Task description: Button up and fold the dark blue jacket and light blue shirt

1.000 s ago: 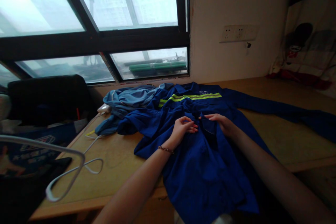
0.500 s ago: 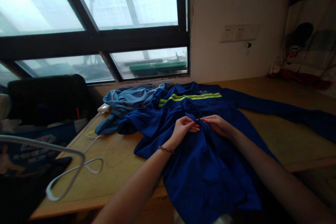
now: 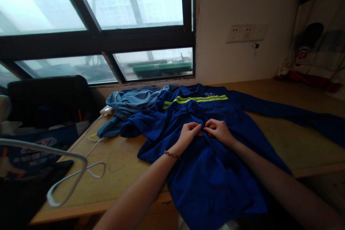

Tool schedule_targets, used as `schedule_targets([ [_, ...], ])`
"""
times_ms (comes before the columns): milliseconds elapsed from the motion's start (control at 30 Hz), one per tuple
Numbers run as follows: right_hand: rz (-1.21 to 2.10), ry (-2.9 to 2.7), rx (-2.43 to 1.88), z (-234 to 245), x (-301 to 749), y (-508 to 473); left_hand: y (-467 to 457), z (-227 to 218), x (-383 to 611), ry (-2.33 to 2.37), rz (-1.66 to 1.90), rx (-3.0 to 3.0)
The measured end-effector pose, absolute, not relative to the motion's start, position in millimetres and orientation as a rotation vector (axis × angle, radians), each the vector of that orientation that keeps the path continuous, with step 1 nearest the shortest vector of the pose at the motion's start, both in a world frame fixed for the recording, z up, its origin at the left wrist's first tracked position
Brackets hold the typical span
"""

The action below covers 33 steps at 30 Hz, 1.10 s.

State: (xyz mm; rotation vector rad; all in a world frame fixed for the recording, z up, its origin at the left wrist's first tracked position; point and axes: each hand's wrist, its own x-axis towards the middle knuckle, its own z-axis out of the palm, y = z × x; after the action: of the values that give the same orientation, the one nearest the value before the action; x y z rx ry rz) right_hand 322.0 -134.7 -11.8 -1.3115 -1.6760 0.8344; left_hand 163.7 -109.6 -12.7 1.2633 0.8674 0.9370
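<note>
A dark blue work jacket [image 3: 212,172] lies spread over the table, its lower part hanging over the front edge. Across its chest runs a yellow-green reflective stripe [image 3: 202,99]. Near the middle of the jacket's front, my left hand [image 3: 189,133], with a bracelet at the wrist, pinches the cloth. Close beside it on the right, my right hand [image 3: 219,131] pinches the front edge of the same jacket. The fingertips of both hands almost meet. Whatever small part lies between them is too small to make out.
Light blue clothing [image 3: 137,99] is heaped on the wooden table [image 3: 115,165] at the back left. A white cable [image 3: 81,172] loops over the table's left side, near a white plug-like block [image 3: 106,110]. Behind stand a window and a wall with sockets [image 3: 246,33]. A black chair back [image 3: 51,97] is at left.
My right hand has turned inward, its fingers now curled into a tighter pinch. My left fingers have drawn together too. The jacket has hardly shifted.
</note>
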Motion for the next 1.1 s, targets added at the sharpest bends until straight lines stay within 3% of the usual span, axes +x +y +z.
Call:
schedule_targets([
  [400,0.560,-1.668,-1.373,-12.8,314.4,-135.5,-105.7,-17.5,163.8,0.884,1.054,1.261],
  [767,1.241,-1.197,-1.172,-34.1,321.3,-121.6,-103.6,-16.4,166.3,0.951,0.961,1.399],
  [1100,1.397,-1.022,-1.097,-40.4,322.1,-115.5,-97.4,-20.9,162.7,0.915,0.834,1.449],
])
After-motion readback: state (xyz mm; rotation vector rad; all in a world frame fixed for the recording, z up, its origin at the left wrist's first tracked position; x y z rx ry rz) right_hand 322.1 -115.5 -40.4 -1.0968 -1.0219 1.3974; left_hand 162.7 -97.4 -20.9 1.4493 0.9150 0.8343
